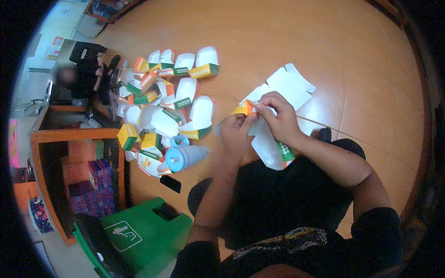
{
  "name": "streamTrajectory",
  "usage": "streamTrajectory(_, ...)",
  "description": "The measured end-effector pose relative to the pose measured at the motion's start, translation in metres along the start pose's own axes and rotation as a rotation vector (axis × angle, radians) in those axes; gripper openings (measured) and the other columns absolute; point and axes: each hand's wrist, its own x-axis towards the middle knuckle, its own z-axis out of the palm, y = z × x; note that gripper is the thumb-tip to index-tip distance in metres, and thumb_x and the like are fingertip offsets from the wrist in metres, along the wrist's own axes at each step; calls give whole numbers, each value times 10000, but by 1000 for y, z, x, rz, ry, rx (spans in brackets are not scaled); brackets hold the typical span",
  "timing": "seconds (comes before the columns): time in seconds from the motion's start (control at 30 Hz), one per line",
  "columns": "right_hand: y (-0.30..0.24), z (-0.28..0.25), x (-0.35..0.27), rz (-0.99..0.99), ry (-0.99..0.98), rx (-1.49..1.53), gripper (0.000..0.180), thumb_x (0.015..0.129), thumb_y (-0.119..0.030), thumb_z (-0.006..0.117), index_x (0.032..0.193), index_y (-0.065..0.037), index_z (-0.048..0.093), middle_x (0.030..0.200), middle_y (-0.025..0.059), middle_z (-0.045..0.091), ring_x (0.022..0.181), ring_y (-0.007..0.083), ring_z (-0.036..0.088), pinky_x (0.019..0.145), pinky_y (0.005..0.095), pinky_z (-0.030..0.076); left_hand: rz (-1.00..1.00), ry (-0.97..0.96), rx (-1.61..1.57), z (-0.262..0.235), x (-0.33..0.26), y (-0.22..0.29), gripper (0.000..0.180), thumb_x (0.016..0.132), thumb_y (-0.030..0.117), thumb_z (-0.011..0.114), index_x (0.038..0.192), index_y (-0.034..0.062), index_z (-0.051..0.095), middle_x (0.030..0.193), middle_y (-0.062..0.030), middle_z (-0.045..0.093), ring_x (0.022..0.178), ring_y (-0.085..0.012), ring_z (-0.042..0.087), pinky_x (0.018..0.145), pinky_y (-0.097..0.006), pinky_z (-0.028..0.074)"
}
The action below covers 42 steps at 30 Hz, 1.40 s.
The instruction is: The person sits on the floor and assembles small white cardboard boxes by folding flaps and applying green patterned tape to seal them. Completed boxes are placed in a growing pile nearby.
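Note:
Over my lap I hold a partly folded cardboard food box [266,146], white inside with green, yellow and orange printing outside. My left hand [237,130] is closed on its near-left side, thumb against a yellow-orange corner. With thumb and fingers pinched, my right hand [279,116] grips the same corner from the other side. Just beyond my right hand lie flat white box blanks [291,87] on the floor; how many are stacked cannot be told. To the left, several folded open boxes [200,118] of the same kind sit in a loose pile.
A light blue tumbler [187,156] lies by the pile, near a black phone [171,183]. At lower left is a green bin [139,231]. A wooden shelf [48,178] holds packages. Another person [85,72] sits at the far left. Tiled floor [306,32] surrounds me.

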Motion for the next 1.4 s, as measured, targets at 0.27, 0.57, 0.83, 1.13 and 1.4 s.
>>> streamTrajectory(0.27, -9, -1, 3, -50, -88, -36, 107, 855, -109, 671, 839, -5, 651, 863, 105, 609, 794, 202, 597, 699, 296, 475, 33, -50, -115, 0, 6, -5, 291, 850, -24, 659, 1122, -44, 556, 1048, -105, 648, 971, -156, 632, 856, -266, 507)
streamTrajectory(0.57, -17, -6, 10, -104, -252, 8, 102, 860, -71, 650, 936, -22, 696, 963, 116, 666, 841, 180, 629, 777, 296, 501, 240, -165, -233, -17, 14, -5, 303, 850, -31, 659, 1134, -52, 554, 1108, -117, 631, 1010, -171, 623, 905, -288, 501)
streamTrajectory(0.83, 3, -9, 10, 20, -300, 279, 106, 851, -82, 677, 933, -16, 673, 1005, 87, 605, 910, 154, 603, 822, 274, 498, 160, -160, -160, -15, 11, -2, 295, 846, -1, 681, 1113, -50, 566, 1056, -114, 647, 980, -177, 636, 889, -293, 506)
streamTrajectory(1.13, -11, -12, 10, -107, -305, 102, 107, 859, -95, 673, 945, -54, 722, 1038, 91, 575, 954, 184, 575, 790, 290, 488, 174, -73, -150, -7, 6, 5, 291, 907, 81, 632, 1158, -40, 546, 1136, -127, 611, 1030, -185, 611, 906, -298, 499)
streamTrajectory(1.4, -23, -23, 13, -132, -371, 177, 142, 896, -75, 629, 1015, -14, 677, 1090, 104, 619, 1022, 209, 597, 882, 319, 476, 726, 47, 654, -10, -10, 31, 167, 889, 75, 606, 1029, -14, 613, 917, -139, 584, 872, -262, 614, 715, -348, 497)
